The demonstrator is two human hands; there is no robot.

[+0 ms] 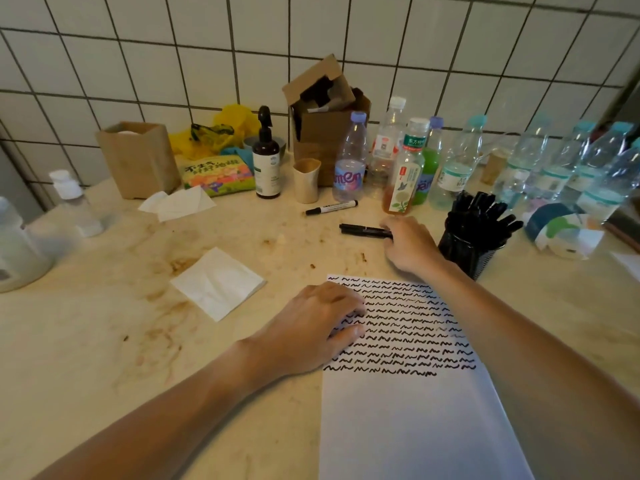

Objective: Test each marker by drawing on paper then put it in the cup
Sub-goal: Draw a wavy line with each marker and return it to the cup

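Observation:
A white sheet of paper point(415, 410) lies on the counter, its upper half filled with rows of black squiggles. My left hand point(311, 327) rests flat on the sheet's upper left part, fingers straight. Beyond the paper, my right hand point(408, 244) reaches to two black markers point(363, 229) lying side by side and its fingertips pinch their right ends. A white-barrelled marker point(332, 207) lies further back. The black mesh cup point(467, 251), right of my right hand, is packed with several black markers.
Several plastic bottles point(349, 161) line the back and right, with a tea bottle point(403, 181) close behind my right hand. A small beige cup point(306, 180), brown pump bottle point(266, 157), cardboard boxes point(325, 133), tissues point(218, 282) and a tape roll point(561, 230) stand around.

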